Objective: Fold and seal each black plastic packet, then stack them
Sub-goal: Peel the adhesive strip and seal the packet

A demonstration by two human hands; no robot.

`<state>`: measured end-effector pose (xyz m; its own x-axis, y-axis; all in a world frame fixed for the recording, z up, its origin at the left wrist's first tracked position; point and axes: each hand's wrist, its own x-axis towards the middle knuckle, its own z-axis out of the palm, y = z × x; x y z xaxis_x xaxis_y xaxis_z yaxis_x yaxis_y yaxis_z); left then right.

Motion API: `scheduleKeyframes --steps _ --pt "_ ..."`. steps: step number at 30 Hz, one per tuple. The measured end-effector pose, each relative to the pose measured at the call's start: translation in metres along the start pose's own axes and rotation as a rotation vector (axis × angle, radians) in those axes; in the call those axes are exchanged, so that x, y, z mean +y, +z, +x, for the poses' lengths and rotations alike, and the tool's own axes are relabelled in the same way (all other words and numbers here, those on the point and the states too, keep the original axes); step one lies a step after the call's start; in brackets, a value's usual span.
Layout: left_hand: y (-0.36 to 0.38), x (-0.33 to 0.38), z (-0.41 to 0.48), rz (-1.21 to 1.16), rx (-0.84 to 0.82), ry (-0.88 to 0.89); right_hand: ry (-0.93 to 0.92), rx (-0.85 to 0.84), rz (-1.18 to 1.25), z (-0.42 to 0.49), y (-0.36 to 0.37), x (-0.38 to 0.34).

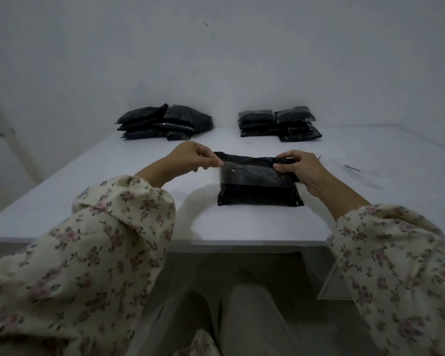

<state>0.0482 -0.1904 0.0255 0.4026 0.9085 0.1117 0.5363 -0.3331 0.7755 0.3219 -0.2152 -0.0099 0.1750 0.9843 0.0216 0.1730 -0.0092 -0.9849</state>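
Packet [257, 191] in front of you: where is it?
— Flat on the table [88, 191], near my edge, between my hands. My left hand [190, 156] pinches the clear strip [242, 173] at its top left corner. My right hand [299, 168] grips the right end, fingers curled round it.
— Sealed, then?
— Not yet, I'd say; the strip isn't pressed down. At the back sit a loose left pile [165, 122] and a neat right pile [279, 124]. The neat one looks finished to me.
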Motion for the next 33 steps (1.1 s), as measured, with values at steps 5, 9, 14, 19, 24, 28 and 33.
scheduleKeyframes --steps 5,9,14,19,24,28,33 --pt "0.002 0.009 0.002 0.178 0.073 0.192 -0.050 0.016 -0.015 -0.001 0.003 0.001" --pt "0.013 0.001 0.001 0.057 -0.018 0.105 -0.140 -0.017 -0.184 0.001 0.002 0.002" --pt "0.028 -0.008 -0.001 -0.029 0.001 0.073 -0.442 -0.016 -0.659 0.001 0.017 -0.011" --pt "0.035 -0.007 -0.002 -0.053 0.041 0.062 -0.445 -0.268 -0.639 -0.005 0.049 -0.023" --pt "0.048 -0.017 -0.002 -0.042 0.150 -0.015 -0.289 -0.348 -0.514 -0.001 0.053 -0.014" --pt "0.049 -0.017 -0.002 -0.175 0.162 -0.094 -0.267 -0.366 -0.429 -0.004 0.058 -0.010" --pt "0.032 -0.008 0.000 -0.229 0.152 -0.156 -0.242 -0.349 -0.397 -0.005 0.060 -0.016"
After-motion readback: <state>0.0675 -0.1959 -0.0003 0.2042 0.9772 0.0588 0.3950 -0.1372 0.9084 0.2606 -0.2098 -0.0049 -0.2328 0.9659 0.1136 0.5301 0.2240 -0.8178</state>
